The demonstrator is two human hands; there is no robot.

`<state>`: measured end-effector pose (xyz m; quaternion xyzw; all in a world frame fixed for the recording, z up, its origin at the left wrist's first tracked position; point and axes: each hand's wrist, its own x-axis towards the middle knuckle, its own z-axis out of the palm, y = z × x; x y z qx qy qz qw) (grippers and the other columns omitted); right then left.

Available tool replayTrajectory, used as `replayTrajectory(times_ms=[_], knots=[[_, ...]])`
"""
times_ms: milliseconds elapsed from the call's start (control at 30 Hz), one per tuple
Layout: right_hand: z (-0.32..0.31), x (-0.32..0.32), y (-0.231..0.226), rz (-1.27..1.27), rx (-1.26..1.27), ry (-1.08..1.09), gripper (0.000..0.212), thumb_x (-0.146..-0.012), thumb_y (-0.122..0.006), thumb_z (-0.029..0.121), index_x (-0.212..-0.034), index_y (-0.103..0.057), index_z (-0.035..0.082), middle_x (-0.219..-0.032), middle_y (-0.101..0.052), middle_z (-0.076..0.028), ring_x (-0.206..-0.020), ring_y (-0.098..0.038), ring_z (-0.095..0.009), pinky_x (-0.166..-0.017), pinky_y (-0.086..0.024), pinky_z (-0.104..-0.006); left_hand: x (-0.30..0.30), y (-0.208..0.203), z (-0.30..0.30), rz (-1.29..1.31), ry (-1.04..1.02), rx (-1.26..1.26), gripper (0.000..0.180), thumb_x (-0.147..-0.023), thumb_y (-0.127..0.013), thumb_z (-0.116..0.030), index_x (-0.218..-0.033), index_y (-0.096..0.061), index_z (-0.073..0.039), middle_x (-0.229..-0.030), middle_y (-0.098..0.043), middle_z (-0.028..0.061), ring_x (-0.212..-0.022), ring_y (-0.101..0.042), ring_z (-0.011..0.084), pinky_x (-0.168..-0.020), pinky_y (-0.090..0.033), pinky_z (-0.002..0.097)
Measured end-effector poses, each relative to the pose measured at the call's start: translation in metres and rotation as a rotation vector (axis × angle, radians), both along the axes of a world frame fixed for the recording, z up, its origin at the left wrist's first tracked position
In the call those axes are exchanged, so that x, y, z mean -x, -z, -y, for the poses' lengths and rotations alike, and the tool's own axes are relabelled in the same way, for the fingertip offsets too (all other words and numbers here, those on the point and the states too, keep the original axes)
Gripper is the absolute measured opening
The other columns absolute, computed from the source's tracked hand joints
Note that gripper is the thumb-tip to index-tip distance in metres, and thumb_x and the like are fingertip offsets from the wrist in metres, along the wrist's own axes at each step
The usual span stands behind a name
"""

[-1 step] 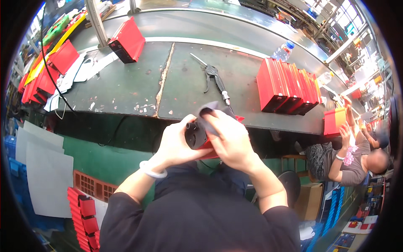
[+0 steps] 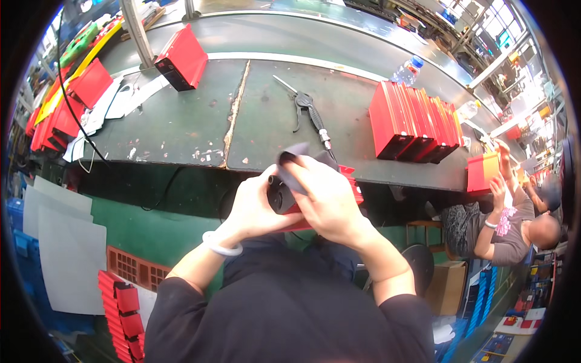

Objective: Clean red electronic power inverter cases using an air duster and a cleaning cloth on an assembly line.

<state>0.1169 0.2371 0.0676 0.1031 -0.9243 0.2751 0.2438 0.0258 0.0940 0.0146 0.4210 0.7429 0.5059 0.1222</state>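
Just in front of the table's near edge, my left hand point(image 2: 249, 204) grips a red housing with a black end face point(image 2: 280, 196). Its fingers and thumb wrap around that end. A folded dark grey cloth point(image 2: 293, 172) is pinched in my right hand point(image 2: 330, 196), against the top of the housing. More of the red ribbed body point(image 2: 353, 183) shows past the right hand's far side; the rest is hidden under both hands. On the table beyond lies a black air blow gun point(image 2: 311, 115) with a metal nozzle, its hose fitting pointing toward me.
A row of several red housings point(image 2: 411, 124) stands at the right of the dark table point(image 2: 181, 127). One red housing point(image 2: 183, 58) stands far left, near a metal post. A water bottle point(image 2: 408, 71) is behind the row. At right, a seated person point(image 2: 511, 227) handles another red housing.
My right hand and the cloth have shifted slightly left across the housing. More of its red ribbed side now shows at the right.
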Motion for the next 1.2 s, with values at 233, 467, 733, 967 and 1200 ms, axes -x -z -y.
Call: replayTrajectory(times_ms=[233, 467, 733, 967, 1200], knots=[[-0.043, -0.018, 0.001, 0.158, 0.008, -0.024, 0.037, -0.075, -0.055, -0.005, -0.111, -0.058, -0.001, -0.108, -0.062, -0.020, -0.099, -0.062, -0.037, -0.086, -0.050, -0.0390, 0.004, 0.001, 0.009, 0.367, 0.137, -0.150, 0.057, -0.062, -0.084, -0.020, -0.108, -0.056, -0.003, -0.093, -0.064, 0.0054, -0.086, -0.061, 0.0119, -0.082, -0.049, 0.0281], [-0.139, -0.061, 0.039, 0.478, 0.389, 0.368, 0.024, -0.095, -0.054, 0.020, -0.092, -0.062, -0.003, -0.077, -0.063, -0.009, -0.075, -0.060, -0.014, -0.070, -0.047, -0.0310, 0.012, -0.008, 0.022, 0.323, 0.139, -0.200, 0.056, -0.061, -0.084, -0.014, -0.108, -0.057, 0.000, -0.102, -0.063, 0.0058, -0.096, -0.060, 0.0134, -0.090, -0.046, 0.0291], [-0.103, -0.029, 0.001, 0.094, 1.217, 0.027, 0.020, -0.093, -0.058, 0.005, -0.111, -0.061, -0.003, -0.099, -0.067, -0.005, -0.090, -0.063, -0.010, -0.081, -0.051, -0.0257, 0.013, -0.006, 0.007, 0.539, 0.200, -0.089, 0.052, -0.063, -0.083, -0.016, -0.105, -0.055, -0.003, -0.098, -0.060, 0.0042, -0.094, -0.055, 0.0122, -0.089, -0.044, 0.0294], [-0.066, 0.027, 0.001, 0.159, 0.184, -0.165, 0.026, -0.078, -0.069, 0.005, -0.102, -0.061, -0.002, -0.097, -0.060, -0.014, -0.087, -0.059, -0.028, -0.080, -0.047, -0.0314, 0.003, -0.005, -0.004, 0.363, 0.229, 0.001, 0.074, -0.062, -0.085, -0.027, -0.120, -0.051, 0.002, -0.105, -0.062, 0.0125, -0.098, -0.059, 0.0184, -0.091, -0.046, 0.0325], [-0.062, 0.038, 0.012, 0.045, -0.172, -0.265, 0.017, -0.084, -0.064, 0.014, -0.087, -0.054, 0.001, -0.075, -0.053, -0.015, -0.074, -0.056, -0.035, -0.065, -0.046, -0.0414, 0.003, -0.001, -0.004, 0.298, 0.206, 0.130, 0.071, -0.061, -0.084, -0.029, -0.116, -0.053, 0.001, -0.098, -0.064, 0.0120, -0.090, -0.061, 0.0190, -0.085, -0.048, 0.0317]])
